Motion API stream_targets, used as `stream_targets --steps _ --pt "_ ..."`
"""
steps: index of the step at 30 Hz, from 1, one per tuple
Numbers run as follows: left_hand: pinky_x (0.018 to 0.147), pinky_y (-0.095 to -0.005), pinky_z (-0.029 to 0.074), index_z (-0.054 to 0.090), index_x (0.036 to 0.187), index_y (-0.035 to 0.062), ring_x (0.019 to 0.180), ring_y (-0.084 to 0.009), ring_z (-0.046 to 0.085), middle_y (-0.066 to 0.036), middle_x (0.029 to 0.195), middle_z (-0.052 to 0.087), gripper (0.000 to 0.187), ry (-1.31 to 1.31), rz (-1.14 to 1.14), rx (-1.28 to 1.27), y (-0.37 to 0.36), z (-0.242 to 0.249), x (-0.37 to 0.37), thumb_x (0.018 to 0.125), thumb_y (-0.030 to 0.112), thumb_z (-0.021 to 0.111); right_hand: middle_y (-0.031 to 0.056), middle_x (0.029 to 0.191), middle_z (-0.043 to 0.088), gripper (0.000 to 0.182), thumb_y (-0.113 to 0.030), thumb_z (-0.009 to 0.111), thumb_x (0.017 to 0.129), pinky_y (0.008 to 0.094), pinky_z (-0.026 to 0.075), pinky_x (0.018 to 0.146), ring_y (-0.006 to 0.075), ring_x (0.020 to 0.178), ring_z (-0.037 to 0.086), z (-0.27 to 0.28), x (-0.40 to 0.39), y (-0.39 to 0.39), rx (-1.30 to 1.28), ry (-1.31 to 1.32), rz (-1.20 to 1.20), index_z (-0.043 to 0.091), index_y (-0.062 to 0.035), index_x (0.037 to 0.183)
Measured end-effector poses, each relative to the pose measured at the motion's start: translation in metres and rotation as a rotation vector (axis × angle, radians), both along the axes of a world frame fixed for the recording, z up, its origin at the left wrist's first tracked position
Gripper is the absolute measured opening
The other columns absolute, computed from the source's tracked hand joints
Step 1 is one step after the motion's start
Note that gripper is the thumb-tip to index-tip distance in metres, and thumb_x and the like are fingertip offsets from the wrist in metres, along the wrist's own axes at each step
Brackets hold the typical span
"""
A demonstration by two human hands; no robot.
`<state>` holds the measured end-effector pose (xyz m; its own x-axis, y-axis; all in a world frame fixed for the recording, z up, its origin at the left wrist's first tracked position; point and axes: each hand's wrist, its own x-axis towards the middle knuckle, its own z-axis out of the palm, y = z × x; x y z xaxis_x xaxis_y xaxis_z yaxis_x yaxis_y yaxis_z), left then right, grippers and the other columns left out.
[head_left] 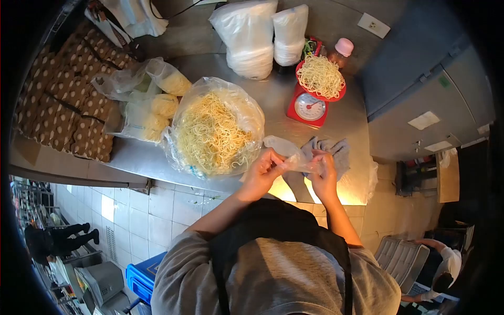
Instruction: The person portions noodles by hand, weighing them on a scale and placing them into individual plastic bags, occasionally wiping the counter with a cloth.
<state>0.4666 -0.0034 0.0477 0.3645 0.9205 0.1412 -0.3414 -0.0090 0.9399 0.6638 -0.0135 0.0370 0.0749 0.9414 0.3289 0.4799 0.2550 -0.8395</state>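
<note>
Between my two hands stretches a clear plastic bag (297, 161), held over the front of the metal table. My left hand (266, 172) pinches its left side, and my right hand (322, 172) grips the other side near the top. Left of them lies a large open bag of noodles (216, 134), its plastic spread wide. Behind my right hand stands a red dial scale (310, 107) with a heap of noodles (321, 77) on its pan. A grey cloth (336, 152) lies crumpled just beyond my right hand.
Filled small bags of noodles (164, 107) sit at the left, beside a brown dotted cloth (68, 100). Wrapped white stacks (249, 47) and a pink-capped bottle (344, 48) stand at the back. A grey cabinet (420, 89) borders the right. Two people (446, 268) (50, 242) are farther off.
</note>
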Motion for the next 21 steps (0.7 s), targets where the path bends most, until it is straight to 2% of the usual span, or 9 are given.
stream_targets --steps 2,4,7,10,13,14,17,20,21 --pt "0.081 -0.0257 0.044 0.043 0.093 0.0064 0.088 -0.0111 0.055 -0.005 0.092 0.054 0.014 -0.07 -0.165 -0.051 -0.006 0.006 0.003 0.089 0.001 0.055 0.0098 0.09 0.059 0.014 0.005 0.059 0.078 0.0287 0.046 0.073 0.0214 0.084 0.058 -0.01 0.009 0.003 -0.107 0.07 -0.13 0.05 -0.0042 0.084" --pt "0.079 -0.0251 0.043 0.041 0.095 0.007 0.085 -0.0106 0.054 -0.004 0.088 0.052 0.019 -0.186 -0.335 -0.09 -0.009 0.013 0.009 0.087 -0.002 0.056 0.0063 0.085 0.059 0.016 0.007 0.057 0.077 0.0273 0.047 0.068 0.0182 0.079 0.059 -0.014 0.023 0.013 -0.18 0.36 -0.125 0.051 -0.006 0.085" --pt "0.072 -0.0242 0.041 0.039 0.095 0.0084 0.074 -0.0094 0.048 0.0 0.079 0.045 0.026 -0.187 -0.297 -0.245 -0.004 0.009 0.011 0.084 -0.002 0.06 0.0056 0.084 0.059 0.017 0.008 0.05 0.079 0.0296 0.051 0.063 0.0165 0.076 0.06 0.01 0.03 0.016 -0.352 0.923 -0.056 0.051 -0.0081 0.084" --pt "0.063 -0.0224 0.036 0.039 0.093 0.0095 0.066 -0.0075 0.041 0.003 0.073 0.038 0.031 0.065 -0.141 0.02 0.003 0.001 0.013 0.079 -0.002 0.064 0.0093 0.085 0.059 0.015 0.006 0.043 0.078 0.0332 0.053 0.056 0.0205 0.072 0.061 0.012 0.038 0.016 -0.381 1.225 0.068 0.049 -0.0077 0.082" --pt "0.059 -0.021 0.033 0.041 0.092 0.0108 0.065 -0.006 0.038 0.004 0.073 0.037 0.033 0.113 0.092 -0.068 0.012 -0.036 0.015 0.076 -0.001 0.068 0.0114 0.084 0.059 0.018 0.008 0.043 0.074 0.0326 0.052 0.053 0.0221 0.07 0.062 0.003 0.036 0.009 -0.456 1.209 0.16 0.049 -0.0073 0.081" --pt "0.057 -0.0196 0.034 0.04 0.093 0.0111 0.065 -0.0061 0.042 0.003 0.075 0.039 0.031 0.144 0.201 -0.045 0.015 -0.039 0.014 0.076 -0.009 0.057 0.011 0.077 0.059 0.019 0.008 0.043 0.072 0.0317 0.051 0.052 0.0224 0.066 0.062 0.004 0.029 0.006 -0.508 1.188 0.203 0.05 -0.0067 0.082" --pt "0.06 -0.0214 0.038 0.042 0.096 0.0107 0.069 -0.0073 0.047 0.001 0.078 0.045 0.028 0.071 0.359 -0.112 0.027 -0.052 0.012 0.079 -0.008 0.055 0.007 0.076 0.058 0.013 0.003 0.055 0.072 0.0253 0.047 0.051 0.0153 0.06 0.056 0.007 0.014 -0.006 -0.66 0.863 0.229 0.051 -0.0044 0.082" --pt "0.062 -0.0244 0.042 0.045 0.103 0.0103 0.071 -0.0089 0.05 0.0 0.081 0.049 0.028 -0.223 0.479 -0.342 0.026 -0.002 0.026 0.082 -0.008 0.052 0.0048 0.079 0.054 0.027 0.005 0.063 0.069 0.0233 0.044 0.05 0.012 0.056 0.052 -0.005 0.016 -0.002 -0.636 0.581 0.299 0.048 -0.0037 0.091" --pt "0.063 -0.0248 0.043 0.044 0.105 0.0103 0.071 -0.0098 0.051 -0.001 0.081 0.05 0.03 -0.262 0.338 -0.401 0.025 0.003 0.025 0.082 -0.008 0.052 0.0046 0.079 0.053 0.032 0.007 0.064 0.069 0.0241 0.043 0.048 0.012 0.056 0.052 -0.01 0.016 0.001 -0.554 0.605 0.156 0.047 -0.005 0.093"
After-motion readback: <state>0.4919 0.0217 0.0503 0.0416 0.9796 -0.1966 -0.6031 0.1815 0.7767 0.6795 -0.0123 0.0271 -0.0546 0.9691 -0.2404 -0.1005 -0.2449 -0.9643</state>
